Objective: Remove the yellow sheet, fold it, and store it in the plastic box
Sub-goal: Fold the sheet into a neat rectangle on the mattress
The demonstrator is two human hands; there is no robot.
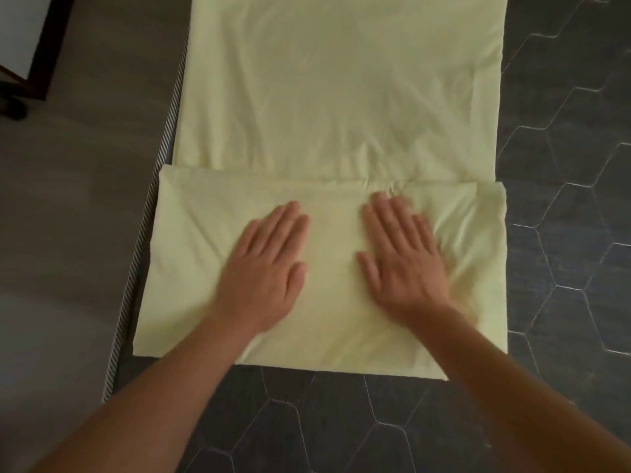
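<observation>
The yellow sheet [334, 97] lies as a long strip on a dark mattress with a hexagon quilt pattern [563, 199]. Its near end is folded over into a thicker band across the strip. My left hand [269, 268] lies flat on that folded band, fingers straight and together. My right hand [403, 254] presses flat on the band to the right of it, fingers straight, with creases bunched just past its fingertips. The plastic box is not in view.
The mattress's striped piped edge [150, 233] runs along the left of the sheet. Beyond it is grey floor [68, 233]. A dark wooden furniture leg and frame [37, 63] stands at the top left.
</observation>
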